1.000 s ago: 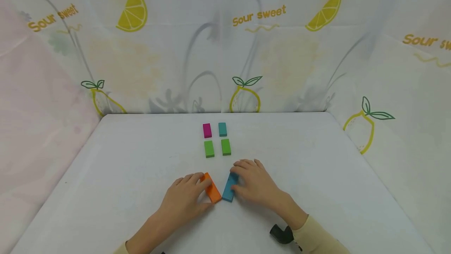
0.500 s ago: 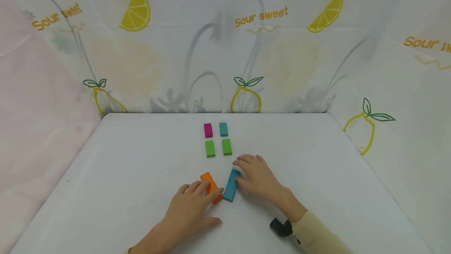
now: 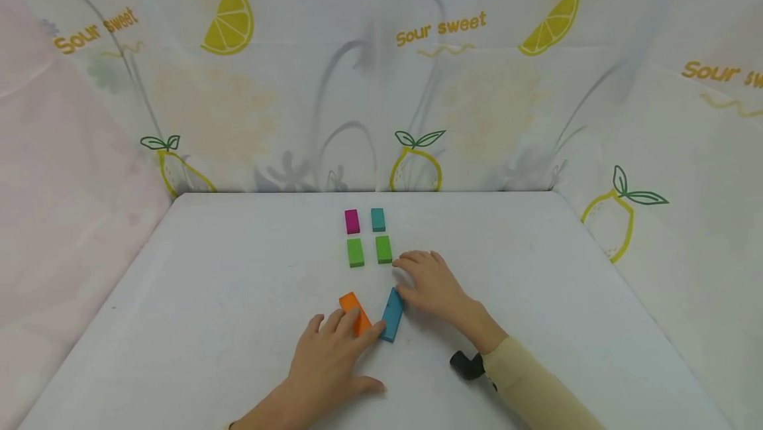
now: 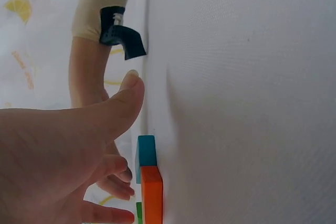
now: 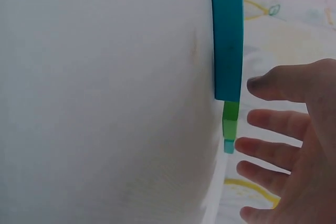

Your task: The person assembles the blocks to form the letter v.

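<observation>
An orange block [image 3: 353, 304] and a blue block [image 3: 392, 316] lie flat on the white table, slanted toward each other with their near ends close together. Over the orange block is my left hand [image 3: 330, 357], its fingers spread and thumb stretched out to the right; its index fingertip reaches the blue block's near end in the head view. My right hand [image 3: 434, 287] hovers at the blue block's far right side, holding nothing. In the right wrist view its fingers [image 5: 273, 153] are loosely extended beside the blue block [image 5: 228, 40], with the thumb nearest to it.
Beyond the hands stand two green blocks, a left one [image 3: 355, 253] and a right one [image 3: 383, 250]. Behind them are a magenta block [image 3: 352, 221] and a teal block [image 3: 378, 219]. A black wrist mount [image 3: 467, 365] sits under the right forearm. A lemon-print cloth [image 3: 477, 105] hangs behind the table.
My left hand has let go of the orange block, drawn back and spread over it. The right hand has let go of the blue block and moved slightly away, toward the green blocks.
</observation>
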`<action>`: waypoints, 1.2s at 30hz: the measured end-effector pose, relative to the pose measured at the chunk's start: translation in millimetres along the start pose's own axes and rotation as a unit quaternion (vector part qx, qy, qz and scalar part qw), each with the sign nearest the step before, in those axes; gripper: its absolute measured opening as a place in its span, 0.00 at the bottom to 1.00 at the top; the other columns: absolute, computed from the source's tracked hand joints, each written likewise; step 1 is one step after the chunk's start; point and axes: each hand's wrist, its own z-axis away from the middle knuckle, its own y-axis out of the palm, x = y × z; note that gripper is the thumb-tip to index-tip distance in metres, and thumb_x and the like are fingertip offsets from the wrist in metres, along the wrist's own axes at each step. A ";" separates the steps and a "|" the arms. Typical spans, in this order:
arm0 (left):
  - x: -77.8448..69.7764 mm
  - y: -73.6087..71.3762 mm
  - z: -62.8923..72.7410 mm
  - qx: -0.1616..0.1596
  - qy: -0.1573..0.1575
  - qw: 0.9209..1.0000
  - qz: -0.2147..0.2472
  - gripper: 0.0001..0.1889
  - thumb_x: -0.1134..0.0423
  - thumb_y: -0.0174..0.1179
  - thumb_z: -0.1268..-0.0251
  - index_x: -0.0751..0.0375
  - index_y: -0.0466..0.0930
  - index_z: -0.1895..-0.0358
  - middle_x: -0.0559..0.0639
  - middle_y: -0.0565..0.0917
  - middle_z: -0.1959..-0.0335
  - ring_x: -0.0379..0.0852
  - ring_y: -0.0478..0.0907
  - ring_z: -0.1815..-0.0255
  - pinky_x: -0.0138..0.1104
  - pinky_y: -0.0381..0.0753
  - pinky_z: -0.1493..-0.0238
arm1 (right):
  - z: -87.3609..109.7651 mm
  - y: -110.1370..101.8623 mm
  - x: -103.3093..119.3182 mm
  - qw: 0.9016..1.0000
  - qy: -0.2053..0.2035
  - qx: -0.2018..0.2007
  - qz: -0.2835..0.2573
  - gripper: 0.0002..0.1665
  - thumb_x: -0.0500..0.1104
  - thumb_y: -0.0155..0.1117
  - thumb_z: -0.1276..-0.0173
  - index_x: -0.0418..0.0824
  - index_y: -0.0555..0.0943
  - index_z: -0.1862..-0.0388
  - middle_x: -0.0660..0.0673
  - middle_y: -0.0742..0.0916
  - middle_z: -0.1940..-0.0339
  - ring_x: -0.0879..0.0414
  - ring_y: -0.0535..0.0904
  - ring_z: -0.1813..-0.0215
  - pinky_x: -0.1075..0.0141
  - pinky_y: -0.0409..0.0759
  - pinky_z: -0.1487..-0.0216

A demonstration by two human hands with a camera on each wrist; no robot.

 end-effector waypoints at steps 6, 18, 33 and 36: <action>-5.3 -0.6 -0.8 0.029 -0.006 1.000 -0.007 0.44 0.18 0.55 0.56 0.31 0.71 0.32 0.51 0.75 0.44 0.53 0.71 0.45 0.51 0.71 0.45 | -8.4 -2.3 -1.4 1.000 0.000 -0.002 0.007 0.24 0.49 0.67 0.34 0.44 0.81 0.40 0.43 0.83 0.38 0.45 0.75 0.32 0.38 0.65 0.30; -12.0 3.1 -0.2 0.063 -0.025 0.998 -0.001 0.44 0.19 0.53 0.54 0.32 0.70 0.31 0.49 0.74 0.40 0.56 0.73 0.52 0.52 0.71 0.51 | -15.5 -6.9 -1.7 1.000 0.008 -0.005 0.005 0.23 0.49 0.65 0.33 0.44 0.82 0.41 0.43 0.84 0.39 0.45 0.75 0.32 0.36 0.64 0.30; -11.7 1.2 -1.4 0.055 -0.015 0.998 -0.026 0.40 0.20 0.52 0.49 0.31 0.71 0.32 0.49 0.78 0.37 0.50 0.72 0.65 0.43 0.69 0.60 | -29.3 -5.2 -2.4 0.999 0.035 0.010 0.001 0.23 0.49 0.63 0.31 0.45 0.80 0.39 0.44 0.82 0.36 0.46 0.73 0.30 0.37 0.61 0.27; -11.6 1.7 -1.2 0.047 -0.013 0.998 -0.029 0.40 0.21 0.52 0.48 0.31 0.72 0.32 0.49 0.79 0.38 0.49 0.72 0.65 0.43 0.69 0.59 | -37.4 -4.3 -5.4 0.999 0.035 0.011 -0.002 0.23 0.46 0.64 0.32 0.44 0.80 0.39 0.43 0.82 0.36 0.47 0.73 0.30 0.40 0.63 0.27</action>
